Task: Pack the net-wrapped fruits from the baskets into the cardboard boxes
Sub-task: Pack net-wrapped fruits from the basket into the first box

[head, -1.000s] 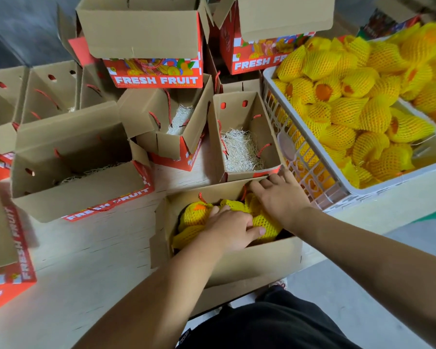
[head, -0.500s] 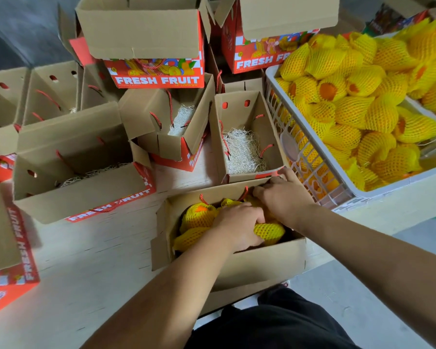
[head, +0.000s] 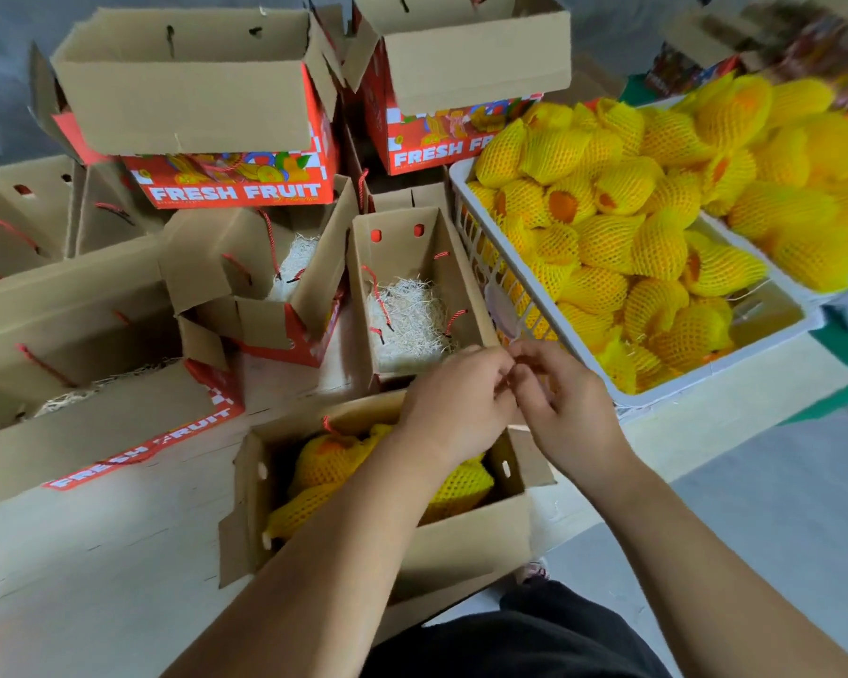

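Presently, at nine o'clock, padded boxes (head: pixel 94 345) stand unfilled. At six o'clock, the near box (head: pixel 388 545) holds netted fruits (head: pixel 329 462). Above it, left hand (head: pixel 454 408) and right hand (head: pixel 566 408) meet, fingers loosely curled, fingertips touching, holding nothing discernible. At three o'clock, the basket (head: pixel 706 379) holds more netted fruit. Judgement: this box appears filled; next, close or replace it.

Pale wood table (head: pixel 94 555); grey floor (head: pixel 755 521); black clothing (head: pixel 534 638) at bottom.

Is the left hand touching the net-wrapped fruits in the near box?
Cannot tell. In the head view the left hand overlaps the fruits, so neither contact nor gap shows.
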The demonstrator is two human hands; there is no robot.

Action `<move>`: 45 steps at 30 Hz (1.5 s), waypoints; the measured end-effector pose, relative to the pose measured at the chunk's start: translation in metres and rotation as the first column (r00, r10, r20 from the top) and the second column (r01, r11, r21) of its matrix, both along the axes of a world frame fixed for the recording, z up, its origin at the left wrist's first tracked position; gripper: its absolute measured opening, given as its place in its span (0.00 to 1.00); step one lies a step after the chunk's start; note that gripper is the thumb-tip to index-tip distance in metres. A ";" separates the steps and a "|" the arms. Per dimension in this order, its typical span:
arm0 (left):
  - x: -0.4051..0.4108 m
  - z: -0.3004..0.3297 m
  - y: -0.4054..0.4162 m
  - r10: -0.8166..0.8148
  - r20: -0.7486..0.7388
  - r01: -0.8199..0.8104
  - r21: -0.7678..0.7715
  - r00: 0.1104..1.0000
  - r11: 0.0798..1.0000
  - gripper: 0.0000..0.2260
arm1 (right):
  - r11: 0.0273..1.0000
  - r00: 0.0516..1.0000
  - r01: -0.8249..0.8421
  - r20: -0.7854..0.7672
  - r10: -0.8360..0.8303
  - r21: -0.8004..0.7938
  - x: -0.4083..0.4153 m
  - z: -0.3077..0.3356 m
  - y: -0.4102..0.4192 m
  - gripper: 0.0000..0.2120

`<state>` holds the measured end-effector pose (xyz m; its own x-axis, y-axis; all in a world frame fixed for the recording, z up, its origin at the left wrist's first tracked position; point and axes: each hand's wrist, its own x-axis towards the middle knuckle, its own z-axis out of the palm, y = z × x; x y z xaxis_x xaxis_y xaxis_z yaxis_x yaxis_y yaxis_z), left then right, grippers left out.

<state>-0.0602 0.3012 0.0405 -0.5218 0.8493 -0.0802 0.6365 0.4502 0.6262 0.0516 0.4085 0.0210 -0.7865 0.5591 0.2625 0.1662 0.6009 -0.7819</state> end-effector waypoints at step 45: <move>0.095 -0.015 0.244 -0.021 0.999 -0.932 0.038 0.032 0.359 0.24 | 0.993 0.856 0.120 0.506 -0.104 0.000 -0.008 -0.013 0.323 0.38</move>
